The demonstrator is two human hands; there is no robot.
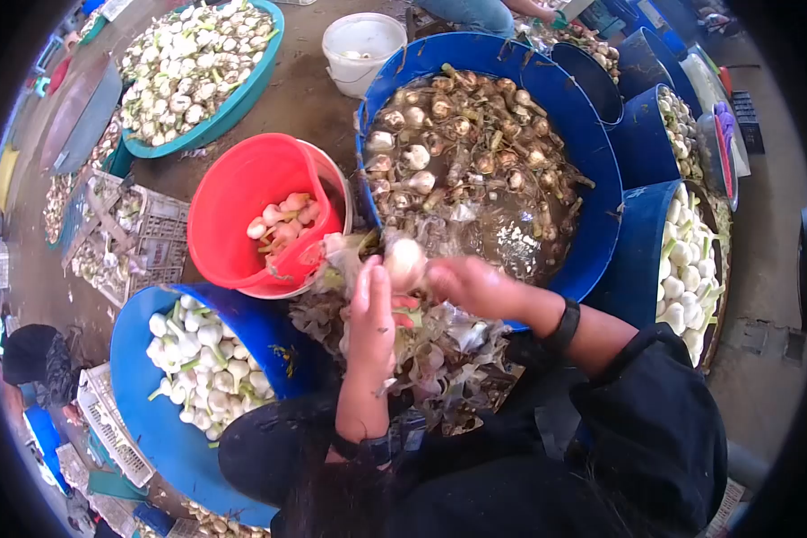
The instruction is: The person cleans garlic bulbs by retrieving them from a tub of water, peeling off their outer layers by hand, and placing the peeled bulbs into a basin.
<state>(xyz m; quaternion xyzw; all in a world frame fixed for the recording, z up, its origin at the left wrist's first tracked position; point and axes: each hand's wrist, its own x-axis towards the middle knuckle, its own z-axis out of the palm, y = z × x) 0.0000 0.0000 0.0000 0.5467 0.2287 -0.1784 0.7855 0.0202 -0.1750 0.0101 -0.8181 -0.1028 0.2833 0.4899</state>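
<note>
A pale garlic bulb (pixel 405 261) sits between my two hands, above a heap of loose papery garlic skins (pixel 453 363). Its lower left side rests against the fingers of my left hand (pixel 370 323), which are closed round it. My right hand (pixel 477 285) presses on the bulb from the right with curled fingers, partly smeared by motion. Just beyond lies a large blue tub (pixel 608 215) of murky water with dirty, unpeeled garlic (pixel 484 134) in it. To the left, a red bucket (pixel 229 193) contains several pinkish-looking bulbs (pixel 287 220).
At lower left stands a tilted blue tub (pixel 139 359) with cleaned garlic. Another blue tub (pixel 632 260) of white bulbs is at right. A white bucket (pixel 345 76), a teal basin (pixel 215 125) heaped with garlic and a plastic crate (pixel 163 238) surround the work spot. Another person's leg (pixel 471 13) shows at the top.
</note>
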